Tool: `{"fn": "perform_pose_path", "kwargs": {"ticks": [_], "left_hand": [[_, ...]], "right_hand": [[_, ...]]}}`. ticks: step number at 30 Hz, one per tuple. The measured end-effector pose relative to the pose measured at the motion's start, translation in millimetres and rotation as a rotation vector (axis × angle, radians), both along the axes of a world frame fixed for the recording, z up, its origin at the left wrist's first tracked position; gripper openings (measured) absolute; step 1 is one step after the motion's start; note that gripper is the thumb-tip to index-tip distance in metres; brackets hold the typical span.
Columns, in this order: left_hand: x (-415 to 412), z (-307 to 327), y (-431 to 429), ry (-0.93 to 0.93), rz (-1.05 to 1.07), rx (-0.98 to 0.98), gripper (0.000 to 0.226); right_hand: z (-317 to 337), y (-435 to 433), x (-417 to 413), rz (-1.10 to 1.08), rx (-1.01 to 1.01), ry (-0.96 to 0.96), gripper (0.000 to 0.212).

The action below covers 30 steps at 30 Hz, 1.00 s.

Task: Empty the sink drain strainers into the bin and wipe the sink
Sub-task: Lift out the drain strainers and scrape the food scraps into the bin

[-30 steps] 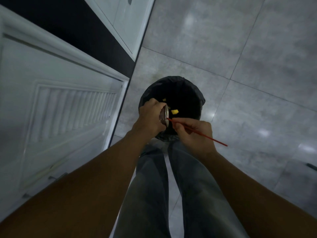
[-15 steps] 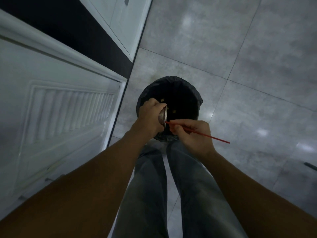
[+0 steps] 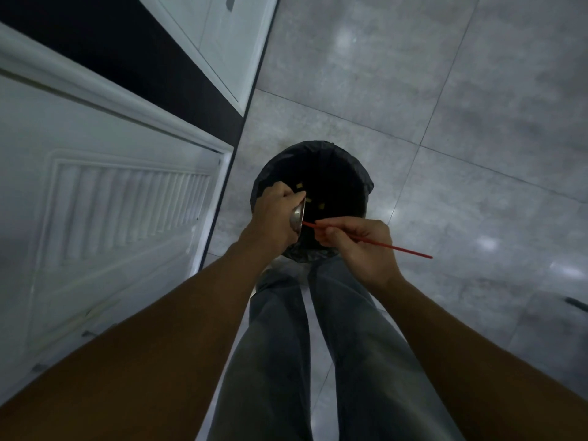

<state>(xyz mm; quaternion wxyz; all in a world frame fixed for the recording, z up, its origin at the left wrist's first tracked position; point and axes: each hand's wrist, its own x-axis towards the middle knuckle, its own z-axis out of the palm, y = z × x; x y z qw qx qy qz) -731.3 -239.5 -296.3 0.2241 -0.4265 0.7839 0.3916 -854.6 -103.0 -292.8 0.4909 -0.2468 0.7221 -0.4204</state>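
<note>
A round bin (image 3: 356,173) lined with a black bag stands on the floor in front of my legs. Over its near left rim my left hand (image 3: 273,214) grips a metal sink strainer (image 3: 298,216), tipped on edge with its open side facing right. My right hand (image 3: 356,246) pinches a thin red stick (image 3: 394,247); the stick's tip touches the strainer's inner face. Small yellow scraps (image 3: 321,205) show against the dark inside of the bin.
White cabinet doors (image 3: 105,198) run along my left, one with a slatted panel. A black toe-kick strip (image 3: 222,173) borders the grey tiled floor (image 3: 461,122), which spreads to the right and beyond the bin. My trouser legs (image 3: 318,361) fill the lower middle.
The stick's tip has stayed at the strainer while yellow scraps dropped into the bin. Both hands have held nearly the same place over the rim.
</note>
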Motion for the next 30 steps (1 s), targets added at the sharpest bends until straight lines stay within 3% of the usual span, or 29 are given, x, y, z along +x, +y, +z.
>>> {"fn": "perform_pose_path", "kwargs": {"ticks": [6,12,19,26,30], "left_hand": [[-9,6,-7,-0.056,-0.071,0.030,0.090],[-5,5,-6,-0.065,0.059,-0.004,0.075],[-7,6,-2,0.036,0.046,0.037,0.067],[-2,1,-2,0.038,0.063,0.062,0.066],[-6,1,0,0.032,0.047,0.058,0.062]], "right_hand": [[-4,0,0,-0.070,0.095,-0.024,0.020],[-1,8,-5,-0.103,0.085,0.014,0.020],[-1,3,2,-0.022,0.072,-0.069,0.023],[-2,8,-5,-0.104,0.069,0.000,0.019],[-2,11,-6,-0.038,0.060,-0.011,0.020]]}}
